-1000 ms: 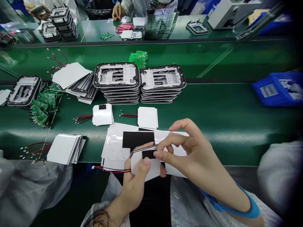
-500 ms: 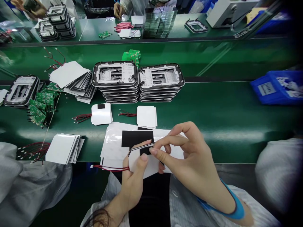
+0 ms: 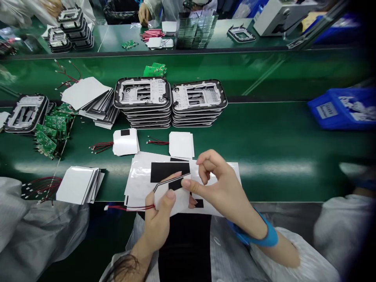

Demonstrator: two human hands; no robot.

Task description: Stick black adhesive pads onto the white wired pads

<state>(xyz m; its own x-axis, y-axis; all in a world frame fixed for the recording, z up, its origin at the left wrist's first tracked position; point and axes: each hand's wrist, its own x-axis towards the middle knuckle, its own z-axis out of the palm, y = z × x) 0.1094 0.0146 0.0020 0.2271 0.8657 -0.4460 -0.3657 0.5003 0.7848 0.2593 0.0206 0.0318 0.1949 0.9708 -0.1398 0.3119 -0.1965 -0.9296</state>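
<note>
My left hand (image 3: 160, 219) grips a white square panel (image 3: 179, 201) from its left side, thumb on the front. The panel is tilted, with a black patch (image 3: 175, 184) at its upper edge and red-black wires (image 3: 129, 208) trailing left. My right hand (image 3: 219, 180) has its thumb pressed on the patch's right end; its index finger is raised and curled, the other fingers bent. Beneath both hands lie white sheets (image 3: 138, 176) bearing a large black rectangle (image 3: 167, 171). Two small panel stacks, one left (image 3: 125, 147) and one right (image 3: 180, 145), lie just beyond.
Two frame stacks (image 3: 142, 94) (image 3: 199, 96) stand behind. Green circuit boards (image 3: 55, 125) and more white panels (image 3: 78, 184) are at left. A blue bin (image 3: 343, 109) is at right. Other people's sleeves (image 3: 335, 227) flank the bench.
My left hand and the panel have shifted slightly left. My right hand has moved left too, and its index finger has lifted off the panel's edge. The boards at the back have slid left.
</note>
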